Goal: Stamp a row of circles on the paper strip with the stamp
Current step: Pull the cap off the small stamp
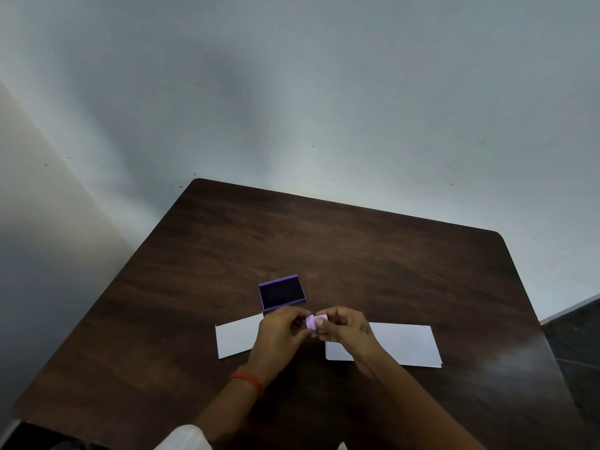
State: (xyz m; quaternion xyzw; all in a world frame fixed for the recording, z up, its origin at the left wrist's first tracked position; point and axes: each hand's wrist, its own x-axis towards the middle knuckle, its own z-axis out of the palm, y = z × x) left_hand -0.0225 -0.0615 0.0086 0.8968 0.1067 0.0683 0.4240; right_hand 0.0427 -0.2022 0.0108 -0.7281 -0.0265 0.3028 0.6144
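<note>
A small pink stamp (pixel 315 320) is held above the table between both hands, lying on its side. My left hand (pixel 281 332) grips its left end and my right hand (pixel 345 326) grips its right end. Just behind the hands sits an open purple ink pad (pixel 281 292) with a dark inked face. A white paper strip (pixel 238 335) lies on the table to the left of my hands, partly covered by my left hand. A second white sheet (pixel 404 344) lies to the right, partly under my right forearm.
The dark wooden table (pixel 357 248) stands against a grey wall, its far edge and rounded corners in view. An orange band is on my left wrist (pixel 249 381). Dark floor shows at the right (pixel 574 332).
</note>
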